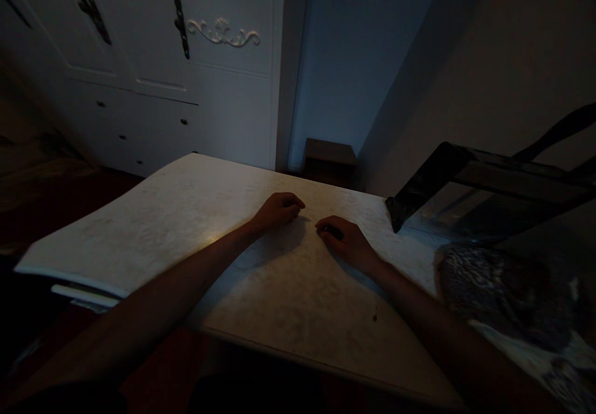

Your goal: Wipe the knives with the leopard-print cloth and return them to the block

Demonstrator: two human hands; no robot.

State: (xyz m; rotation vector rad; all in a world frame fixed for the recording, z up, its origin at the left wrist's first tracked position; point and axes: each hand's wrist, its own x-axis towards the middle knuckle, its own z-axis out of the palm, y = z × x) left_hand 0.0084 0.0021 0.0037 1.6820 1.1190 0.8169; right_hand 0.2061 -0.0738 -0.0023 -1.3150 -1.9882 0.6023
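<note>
Both my hands are over the pale, mottled tabletop (298,277), a short gap between them. My left hand (278,211) is closed, its fingers curled and the tips pointing right. Facing it from the right, my right hand (345,240) is closed too, with thumb and forefinger brought together in a pinch. Whatever the fingers hold, if anything, is too small and dark to make out. A small dark speck (375,317) lies on the tabletop beside my right forearm.
On the right stand a dark-framed object (428,175) with a see-through panel and a heap of patterned cloth (493,283). Beyond the table are a white wardrobe (233,103) and a small brown box-like stand (330,152). The room is dim.
</note>
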